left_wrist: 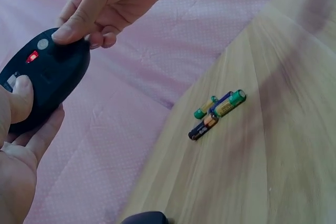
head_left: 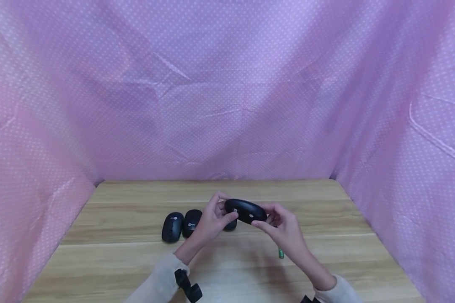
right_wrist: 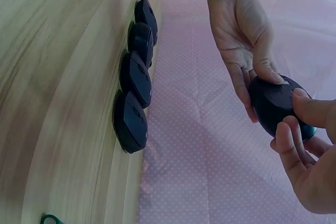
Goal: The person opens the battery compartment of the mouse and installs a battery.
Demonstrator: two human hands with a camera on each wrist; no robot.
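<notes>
A black computer mouse (head_left: 242, 209) is held up over the table between both hands. My left hand (head_left: 211, 221) grips one end, its thumb on the underside and fingers behind. My right hand (head_left: 287, 230) pinches the other end between thumb and fingers. In the left wrist view the mouse's underside (left_wrist: 60, 74) faces the camera, with a red light (left_wrist: 32, 56) glowing beside a small round spot. The right wrist view has both thumbs pressed on the mouse (right_wrist: 273, 103).
Several more black mice (right_wrist: 133, 121) stand in a row on the wooden table (head_left: 110, 261), partly behind the left hand in the head view. Several batteries (left_wrist: 229, 103) lie together on the tabletop, one green end (head_left: 281, 253) showing below the right hand. Pink dotted cloth (head_left: 220, 105) surrounds the table.
</notes>
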